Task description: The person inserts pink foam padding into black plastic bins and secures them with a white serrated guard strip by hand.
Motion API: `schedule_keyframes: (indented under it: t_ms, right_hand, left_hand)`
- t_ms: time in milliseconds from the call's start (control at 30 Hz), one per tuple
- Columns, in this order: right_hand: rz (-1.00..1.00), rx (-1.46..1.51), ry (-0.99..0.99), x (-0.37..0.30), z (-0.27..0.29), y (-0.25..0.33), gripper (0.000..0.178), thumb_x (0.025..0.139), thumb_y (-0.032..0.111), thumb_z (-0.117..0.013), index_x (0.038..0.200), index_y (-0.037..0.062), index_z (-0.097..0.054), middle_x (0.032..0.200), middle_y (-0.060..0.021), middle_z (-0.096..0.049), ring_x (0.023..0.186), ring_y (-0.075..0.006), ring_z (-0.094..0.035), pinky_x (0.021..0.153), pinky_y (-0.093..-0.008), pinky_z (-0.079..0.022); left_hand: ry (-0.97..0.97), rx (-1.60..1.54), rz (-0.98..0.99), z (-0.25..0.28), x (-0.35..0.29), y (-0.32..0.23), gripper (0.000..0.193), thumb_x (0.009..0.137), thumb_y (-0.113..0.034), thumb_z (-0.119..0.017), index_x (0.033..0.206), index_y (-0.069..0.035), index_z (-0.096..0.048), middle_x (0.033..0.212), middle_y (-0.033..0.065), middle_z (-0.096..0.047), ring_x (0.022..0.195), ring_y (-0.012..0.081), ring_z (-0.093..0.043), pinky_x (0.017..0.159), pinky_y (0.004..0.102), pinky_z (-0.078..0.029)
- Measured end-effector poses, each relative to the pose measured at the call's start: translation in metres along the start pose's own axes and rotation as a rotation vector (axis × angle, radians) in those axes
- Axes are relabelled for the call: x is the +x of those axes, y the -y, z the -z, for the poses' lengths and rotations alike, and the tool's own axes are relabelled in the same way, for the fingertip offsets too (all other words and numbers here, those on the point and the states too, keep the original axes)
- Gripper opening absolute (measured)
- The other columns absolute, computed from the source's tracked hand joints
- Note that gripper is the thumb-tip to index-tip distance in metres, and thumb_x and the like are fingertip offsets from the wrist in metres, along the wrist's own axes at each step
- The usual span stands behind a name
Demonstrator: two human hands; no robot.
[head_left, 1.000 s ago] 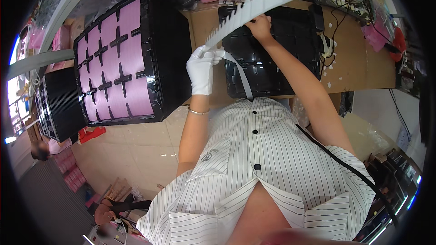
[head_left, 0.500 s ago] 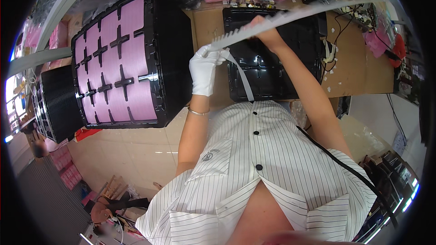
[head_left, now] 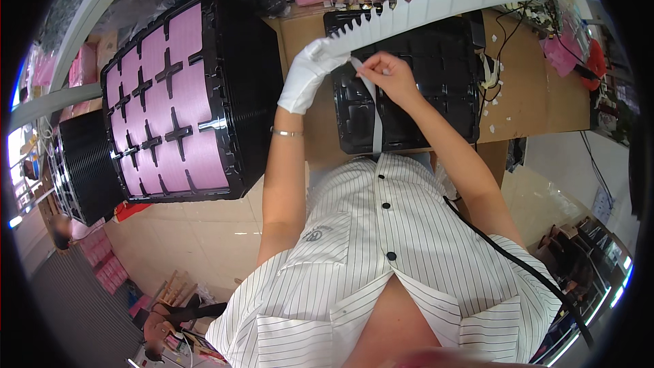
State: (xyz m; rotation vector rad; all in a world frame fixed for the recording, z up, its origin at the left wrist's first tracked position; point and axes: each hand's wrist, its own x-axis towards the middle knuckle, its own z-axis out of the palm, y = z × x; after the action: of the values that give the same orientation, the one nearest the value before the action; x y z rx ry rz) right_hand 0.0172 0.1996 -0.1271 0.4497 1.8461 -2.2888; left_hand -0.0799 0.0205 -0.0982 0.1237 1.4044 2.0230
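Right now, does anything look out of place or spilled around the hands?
Yes: small white scraps lie scattered on the cardboard right of the black tray, looking like stray litter. Only the left hand wears a glove.

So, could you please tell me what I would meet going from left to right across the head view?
Ribbed black stack, pink-filled black tray stack, white-gloved left hand, bare right hand, crumpled pink plastic, red object.
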Motion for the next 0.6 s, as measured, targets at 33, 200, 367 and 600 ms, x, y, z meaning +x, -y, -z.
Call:
schedule_keyframes:
  t_ms: [33, 200, 367, 600]
  right_hand:
    - [0.21, -0.322, -0.134, 0.005, 0.002, 0.002, 0.013, 0.083, 0.01, -0.071, 0.094, 0.0037, -0.067, 0.088, -0.0012, -0.067, 0.068, -0.0053, -0.058, 0.059, -0.0199, -0.045]
    - [1.147, -1.159, -0.248, 0.052, 0.031, 0.001, 0.019, 0.077, 0.006, -0.066, 0.096, 0.0084, -0.064, 0.092, -0.0078, -0.061, 0.073, -0.025, -0.063, 0.065, -0.0338, -0.054]
    - [1.033, -1.44, -0.223, 0.059, 0.049, -0.014, 0.019, 0.076, 0.009, -0.065, 0.094, 0.0093, -0.063, 0.095, -0.0088, -0.06, 0.082, -0.026, -0.064, 0.07, -0.0338, -0.055]
    - [0.949, -1.31, -0.311, 0.061, 0.043, -0.016, 0.013, 0.076, 0.009, -0.063, 0.089, 0.0072, -0.061, 0.095, -0.0097, -0.058, 0.082, -0.0277, -0.063, 0.072, -0.0368, -0.053]
  left_hand:
    - [0.033, 0.024, -0.045, 0.005, 0.014, 0.011, 0.027, 0.082, 0.003, -0.065, 0.108, 0.001, -0.06, 0.1, 0.006, -0.066, 0.082, 0.0099, -0.061, 0.071, 0.0214, -0.046]
    - [0.026, 0.265, -0.172, 0.028, 0.078, 0.043, 0.02, 0.081, 0.004, -0.065, 0.099, -0.003, -0.063, 0.093, 0.0031, -0.065, 0.084, 0.0099, -0.061, 0.077, 0.0226, -0.048]
    - [0.174, 0.656, -0.083, 0.026, 0.088, 0.027, 0.04, 0.074, -0.003, -0.073, 0.113, -0.005, -0.063, 0.089, 0.0001, -0.063, 0.073, 0.0054, -0.05, 0.069, 0.0204, -0.045]
    - [-0.21, 1.131, -0.719, -0.057, 0.063, -0.005, 0.048, 0.079, -0.024, -0.074, 0.122, -0.009, -0.06, 0.094, 0.0098, -0.068, 0.085, 0.0162, -0.065, 0.074, 0.0287, -0.051]
